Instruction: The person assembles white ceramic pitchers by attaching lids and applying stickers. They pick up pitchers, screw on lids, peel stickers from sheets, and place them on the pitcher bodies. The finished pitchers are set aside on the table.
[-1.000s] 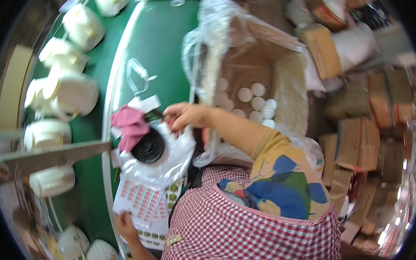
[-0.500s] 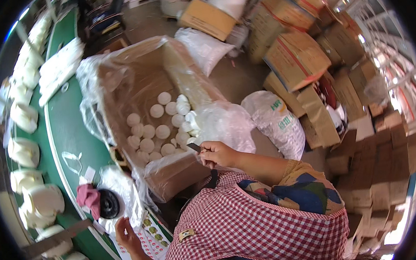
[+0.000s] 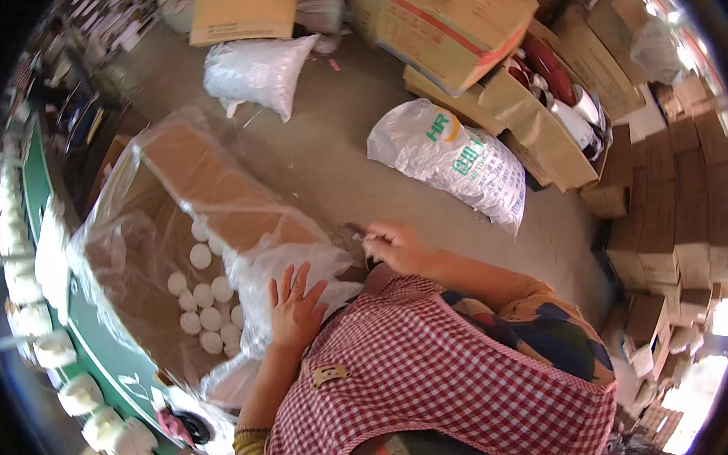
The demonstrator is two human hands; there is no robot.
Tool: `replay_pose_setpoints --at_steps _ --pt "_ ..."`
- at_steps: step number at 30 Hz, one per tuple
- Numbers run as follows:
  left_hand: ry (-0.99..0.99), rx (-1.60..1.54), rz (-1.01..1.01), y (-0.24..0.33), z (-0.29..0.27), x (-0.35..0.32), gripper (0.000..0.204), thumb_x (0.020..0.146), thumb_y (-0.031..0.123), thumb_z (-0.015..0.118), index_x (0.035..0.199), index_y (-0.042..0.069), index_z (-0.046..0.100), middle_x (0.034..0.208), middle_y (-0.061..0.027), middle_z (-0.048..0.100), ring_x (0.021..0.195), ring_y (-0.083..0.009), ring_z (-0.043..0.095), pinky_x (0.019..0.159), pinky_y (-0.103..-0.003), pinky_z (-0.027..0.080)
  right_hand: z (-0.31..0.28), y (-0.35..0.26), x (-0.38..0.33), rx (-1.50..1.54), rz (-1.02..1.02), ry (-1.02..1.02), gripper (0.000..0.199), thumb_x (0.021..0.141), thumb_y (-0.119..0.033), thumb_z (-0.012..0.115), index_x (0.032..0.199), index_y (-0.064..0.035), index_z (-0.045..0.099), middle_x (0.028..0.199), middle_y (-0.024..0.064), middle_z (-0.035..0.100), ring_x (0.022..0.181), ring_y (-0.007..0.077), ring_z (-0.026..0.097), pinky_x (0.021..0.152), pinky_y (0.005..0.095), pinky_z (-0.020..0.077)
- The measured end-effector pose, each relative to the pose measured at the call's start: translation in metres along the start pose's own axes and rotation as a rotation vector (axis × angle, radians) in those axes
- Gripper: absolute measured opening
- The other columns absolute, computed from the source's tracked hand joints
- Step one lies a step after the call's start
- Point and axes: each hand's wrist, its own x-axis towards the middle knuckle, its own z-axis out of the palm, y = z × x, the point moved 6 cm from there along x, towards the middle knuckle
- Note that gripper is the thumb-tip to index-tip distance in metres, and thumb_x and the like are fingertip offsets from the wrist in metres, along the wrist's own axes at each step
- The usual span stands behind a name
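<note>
My left hand [image 3: 295,305] lies flat with fingers spread on the crumpled clear plastic liner [image 3: 279,270] at the near corner of a large cardboard box [image 3: 212,195]. Inside the box sit several white round discs [image 3: 201,296]. My right hand [image 3: 394,246] hovers just right of the box's corner, fingers pinched on a small dark thin object I cannot identify. A red-and-white checked apron [image 3: 423,382] fills the lower middle of the view.
A green table [image 3: 110,364] with white ceramic pieces [image 3: 26,290] curves along the left. A pink cloth and a black tape roll [image 3: 184,424] lie on it. White sacks [image 3: 451,159] and stacked cardboard boxes [image 3: 451,22] stand on the concrete floor to the right.
The view has swung right from the green table toward the box and floor. My left hand left the sheets on the table and now rests on the plastic liner.
</note>
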Motion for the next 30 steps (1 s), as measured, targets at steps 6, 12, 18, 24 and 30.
replay_pose_setpoints --at_steps 6,12,18,24,30 --pt "-0.507 0.138 -0.092 -0.082 0.087 0.009 0.031 0.082 0.006 0.056 0.108 0.014 0.071 0.141 -0.0071 0.044 0.138 -0.0368 0.027 0.114 -0.049 0.023 -0.176 0.027 -0.006 -0.075 0.148 0.325 0.018 0.092 -0.018 0.057 0.101 -0.0025 0.06 0.074 0.0035 0.062 0.065 0.0114 0.057 0.059 0.0284 0.0451" --pt "-0.409 0.093 -0.017 -0.121 0.156 -0.013 0.034 0.079 0.007 0.064 0.112 0.01 0.067 0.135 -0.0119 0.048 0.132 -0.038 0.034 0.108 -0.045 0.033 -0.219 0.028 0.001 -0.087 0.245 0.419 0.018 0.09 -0.016 0.058 0.1 -0.0014 0.06 0.075 0.0038 0.059 0.067 0.0112 0.053 0.062 0.0286 0.0431" --pt "-0.497 0.019 -0.107 -0.164 0.171 0.053 0.035 0.08 0.008 0.064 0.115 0.009 0.064 0.129 -0.0124 0.052 0.125 -0.0363 0.04 0.103 -0.044 0.036 -0.274 0.025 0.049 -0.08 0.197 0.446 0.012 0.091 -0.013 0.057 0.094 -0.001 0.059 0.071 0.0045 0.057 0.063 0.0131 0.052 0.059 0.0298 0.0432" --pt "-0.536 -0.207 -0.448 -0.249 0.114 0.17 0.036 0.081 0.009 0.064 0.117 0.008 0.062 0.123 -0.0128 0.056 0.118 -0.0346 0.047 0.099 -0.042 0.04 -0.361 -0.006 0.173 -0.172 0.285 0.501 0.013 0.09 -0.017 0.059 0.096 -0.0043 0.058 0.069 0.0086 0.055 0.062 0.018 0.055 0.059 0.0334 0.0446" --pt "-0.453 -0.461 -0.697 -0.316 0.022 0.365 0.038 0.083 0.01 0.064 0.12 0.007 0.059 0.117 -0.0133 0.06 0.111 -0.0329 0.054 0.094 -0.041 0.044 -0.455 -0.037 0.285 -0.405 0.17 0.601 0.02 0.089 -0.019 0.058 0.105 -0.0074 0.06 0.082 0.0194 0.063 0.078 0.0374 0.063 0.068 0.043 0.0491"
